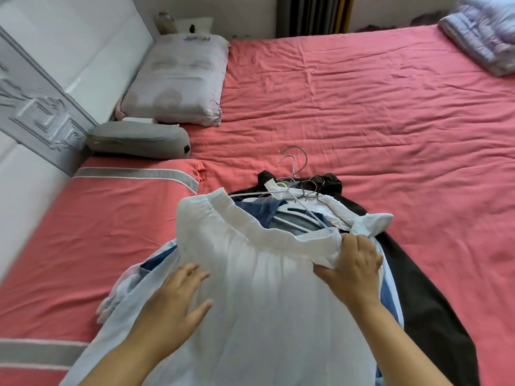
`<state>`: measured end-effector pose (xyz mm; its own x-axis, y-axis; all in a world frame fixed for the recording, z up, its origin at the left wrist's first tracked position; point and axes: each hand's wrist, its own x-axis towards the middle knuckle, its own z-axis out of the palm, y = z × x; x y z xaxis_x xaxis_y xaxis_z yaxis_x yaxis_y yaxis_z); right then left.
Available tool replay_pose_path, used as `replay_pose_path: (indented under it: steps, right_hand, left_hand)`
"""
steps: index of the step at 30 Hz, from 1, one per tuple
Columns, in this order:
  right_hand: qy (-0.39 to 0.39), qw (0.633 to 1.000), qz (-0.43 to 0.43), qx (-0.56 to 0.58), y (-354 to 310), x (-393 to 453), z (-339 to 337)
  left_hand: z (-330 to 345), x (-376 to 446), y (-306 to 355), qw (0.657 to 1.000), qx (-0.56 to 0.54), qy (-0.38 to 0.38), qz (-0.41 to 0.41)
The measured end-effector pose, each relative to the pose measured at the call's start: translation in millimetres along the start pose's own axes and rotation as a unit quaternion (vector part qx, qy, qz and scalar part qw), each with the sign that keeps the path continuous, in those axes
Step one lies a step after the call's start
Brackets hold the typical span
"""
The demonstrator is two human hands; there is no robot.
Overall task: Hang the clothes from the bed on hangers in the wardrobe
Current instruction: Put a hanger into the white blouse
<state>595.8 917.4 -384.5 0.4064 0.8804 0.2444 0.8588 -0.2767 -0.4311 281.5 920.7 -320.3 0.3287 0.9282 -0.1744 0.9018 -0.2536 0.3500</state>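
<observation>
A white skirt (250, 288) with a gathered elastic waistband lies on top of a pile of clothes at the near edge of the bed (362, 112), which is covered in a wrinkled coral-pink sheet. The right hand (352, 263) pinches the right end of the waistband, fingers curled into the cloth and thumb underneath. The left hand (178, 299) rests flat on the left side of the skirt with its fingers straight and spread, holding nothing. Under the skirt show a blue denim garment (262, 208), a pale blue garment (156, 277) sticking out at the left, and a dark brown garment (429, 302) running down the right side of the pile. Several hangers (295, 188) lie at the far end of the pile (thin wire ones with metal hooks, tangled together, so their number cannot be told), touching the denim and the dark cloth. Further off, against the white padded headboard (69, 51), are a pale pillow (178, 82) and a grey bolster cushion (139, 139). A folded lilac quilt (482, 32) sits at the far right corner of the bed.
</observation>
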Motion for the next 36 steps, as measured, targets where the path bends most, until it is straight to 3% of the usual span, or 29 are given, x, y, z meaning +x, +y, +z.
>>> replay_pose_path:
  steps: [8, 14, 18, 24, 29, 36]
  right_hand:
    - [0.079, 0.98, -0.155, 0.095, -126.8, -26.8, -92.4]
    - [0.088, 0.947, -0.271, 0.149, -235.5, -70.0, -167.1]
    - [0.092, 0.913, -0.355, 0.178, -322.9, -113.9, -214.3]
    - [0.077, 0.869, -0.449, 0.195, -442.2, -199.1, -252.9]
    - [0.063, 0.817, -0.531, 0.216, -529.0, -277.0, -275.7]
    - [0.002, 0.685, -0.678, 0.268, -611.9, -364.2, -302.4]
  left_hand:
    - [-120.6, -42.0, -11.9, 0.963, 0.008, 0.266, 0.037]
    - [-219.0, -144.7, -46.5, 0.936, 0.024, 0.352, -0.02]
    - [-286.5, -247.9, -85.6, 0.913, 0.036, 0.405, -0.012]
    - [-342.4, -396.8, -136.4, 0.887, 0.025, 0.457, -0.052]
    - [-367.7, -502.9, -155.7, 0.852, 0.036, 0.519, -0.057]
    - [-375.6, -642.4, -158.9, 0.739, 0.129, 0.641, -0.164]
